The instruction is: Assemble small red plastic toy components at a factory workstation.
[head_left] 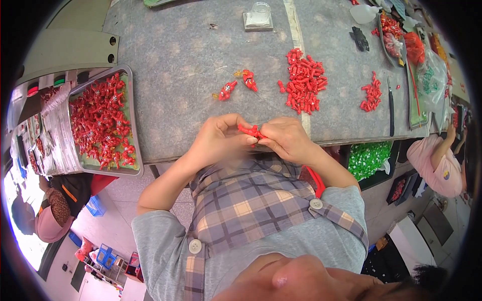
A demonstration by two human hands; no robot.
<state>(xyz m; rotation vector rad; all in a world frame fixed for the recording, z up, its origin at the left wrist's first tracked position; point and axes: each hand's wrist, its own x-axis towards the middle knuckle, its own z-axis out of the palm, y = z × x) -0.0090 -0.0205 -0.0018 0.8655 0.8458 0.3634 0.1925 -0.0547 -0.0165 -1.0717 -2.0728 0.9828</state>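
Close to my body, at the table's near edge, my left hand (217, 136) and my right hand (287, 138) meet in a pinch. Between their fingertips is a small red plastic figure part (255, 132), partly covered by the fingers. Just beyond my hands lie two red figures with yellowish ends, one figure (227, 90) to the left and another figure (248, 80) a little farther off. A dense pile of red plastic parts (305, 83) spreads on the table ahead of my right hand. Farther right lies a smaller heap of red pieces (371, 94).
A metal tray (131, 95) full of red figures stands at the left. To the right are a dark pen-like tool (391, 110), a black piece (359, 38) and a tray (417, 118) with plastic bags. A clear round container (259, 17) stands at the back of the grey table (175, 60).
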